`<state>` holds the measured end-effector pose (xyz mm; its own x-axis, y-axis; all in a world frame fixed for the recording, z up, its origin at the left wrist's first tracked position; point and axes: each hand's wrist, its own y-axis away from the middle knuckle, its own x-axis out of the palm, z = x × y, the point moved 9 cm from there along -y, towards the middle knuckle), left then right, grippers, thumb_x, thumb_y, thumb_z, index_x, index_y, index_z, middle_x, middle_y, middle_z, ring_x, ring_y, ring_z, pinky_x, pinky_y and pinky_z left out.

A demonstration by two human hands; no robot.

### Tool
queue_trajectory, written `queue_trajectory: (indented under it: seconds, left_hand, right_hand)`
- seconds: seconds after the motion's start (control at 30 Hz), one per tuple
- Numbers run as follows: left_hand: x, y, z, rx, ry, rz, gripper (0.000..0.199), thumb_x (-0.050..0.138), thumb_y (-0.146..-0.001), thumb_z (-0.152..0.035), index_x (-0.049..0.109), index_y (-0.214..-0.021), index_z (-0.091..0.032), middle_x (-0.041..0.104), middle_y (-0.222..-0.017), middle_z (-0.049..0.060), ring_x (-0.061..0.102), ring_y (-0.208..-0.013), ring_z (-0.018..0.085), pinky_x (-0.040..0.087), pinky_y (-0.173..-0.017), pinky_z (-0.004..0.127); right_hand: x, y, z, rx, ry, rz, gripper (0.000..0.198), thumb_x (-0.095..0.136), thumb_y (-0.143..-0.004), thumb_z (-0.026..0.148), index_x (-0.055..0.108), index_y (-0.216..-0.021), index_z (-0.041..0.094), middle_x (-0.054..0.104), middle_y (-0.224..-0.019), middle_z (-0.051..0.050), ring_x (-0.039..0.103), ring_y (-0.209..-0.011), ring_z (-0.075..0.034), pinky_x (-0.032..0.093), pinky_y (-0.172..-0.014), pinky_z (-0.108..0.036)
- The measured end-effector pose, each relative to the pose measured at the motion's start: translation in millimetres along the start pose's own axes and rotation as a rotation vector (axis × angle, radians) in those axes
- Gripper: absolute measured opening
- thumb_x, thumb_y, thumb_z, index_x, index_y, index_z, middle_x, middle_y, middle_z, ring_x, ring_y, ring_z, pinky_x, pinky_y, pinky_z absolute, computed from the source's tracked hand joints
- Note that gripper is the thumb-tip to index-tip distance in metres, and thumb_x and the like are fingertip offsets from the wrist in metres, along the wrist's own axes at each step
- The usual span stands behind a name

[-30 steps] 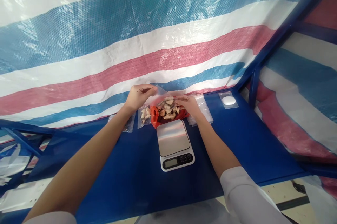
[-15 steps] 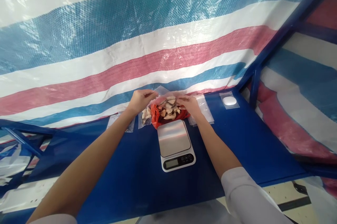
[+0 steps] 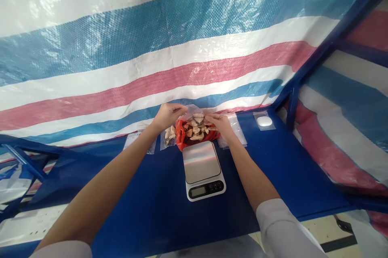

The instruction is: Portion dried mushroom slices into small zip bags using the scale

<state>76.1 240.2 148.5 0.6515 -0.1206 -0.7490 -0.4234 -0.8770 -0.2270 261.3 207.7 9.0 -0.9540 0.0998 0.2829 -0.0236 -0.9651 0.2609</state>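
Between my hands a clear plastic bag (image 3: 194,110) with pale, dried-looking slices in it is stretched above an open red plastic bag (image 3: 181,136). My left hand (image 3: 169,115) pinches its left upper edge. On the other side, my right hand (image 3: 220,124) grips the right edge with fingers closed. Brownish and cream slices (image 3: 197,132) fill the red bag. Just in front stands a white kitchen scale (image 3: 202,163) with a bare steel plate; its display is unreadable. Left of the red bag lies another clear bag of pale pieces (image 3: 169,133).
Flat clear bags (image 3: 238,129) lie right of the red bag. Farther right is a white oval object (image 3: 264,121) on a small clear bag. A white power strip (image 3: 33,223) sits at lower left. Striped sheeting (image 3: 169,72) rises behind the blue table (image 3: 145,205); a blue frame (image 3: 292,100) stands right.
The view has tilted slightly, so the table sits a little lower in the picture. Both hands keep hold of the clear bag and have shifted slightly right with it.
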Motion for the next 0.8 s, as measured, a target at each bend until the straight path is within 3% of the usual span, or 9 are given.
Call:
queue_trajectory:
  seconds: [0.33,0.53,0.67,0.8]
  left_hand:
    - [5.9,-5.9,-4.9,0.081,0.047,0.066,0.036,0.059,-0.087,-0.050,0.079,-0.088,-0.021,0.079,-0.088,0.004,0.070,-0.080,0.021,0.052,-0.070,0.028]
    - [-4.9,-3.5,6.9,0.043,0.034,0.011,0.035,0.060,-0.086,-0.050,0.078,-0.087,-0.020,0.079,-0.088,0.005,0.070,-0.078,0.021,0.052,-0.069,0.029]
    - [-3.2,-3.3,1.0,0.064,0.049,0.018,0.036,0.059,-0.088,-0.050,0.078,-0.086,-0.020,0.079,-0.089,0.004,0.071,-0.080,0.021,0.052,-0.072,0.028]
    - [-9.1,-5.1,-4.6,0.062,0.094,-0.042,0.038,0.059,-0.088,-0.053,0.078,-0.084,-0.020,0.079,-0.089,0.004,0.070,-0.079,0.021,0.052,-0.071,0.027]
  right_hand:
    - [8.0,-2.6,8.0,0.084,0.140,0.026,0.024,0.082,-0.074,0.037,0.074,-0.082,0.016,0.078,-0.085,-0.007,0.073,-0.078,-0.018,0.056,-0.060,-0.021]
    - [8.8,-1.9,11.8,0.047,0.274,0.011,0.022,0.083,-0.072,0.035,0.075,-0.078,0.015,0.077,-0.082,-0.007,0.071,-0.075,-0.018,0.055,-0.061,-0.023]
    - [10.6,2.3,11.8,-0.017,0.204,0.035,0.033,0.081,-0.073,0.040,0.076,-0.093,0.016,0.077,-0.087,-0.007,0.072,-0.078,-0.018,0.056,-0.063,-0.024]
    - [1.7,10.4,-1.2,0.015,0.092,-0.054,0.037,0.081,-0.073,0.036,0.073,-0.105,0.019,0.077,-0.088,-0.005,0.072,-0.076,-0.017,0.058,-0.060,-0.024]
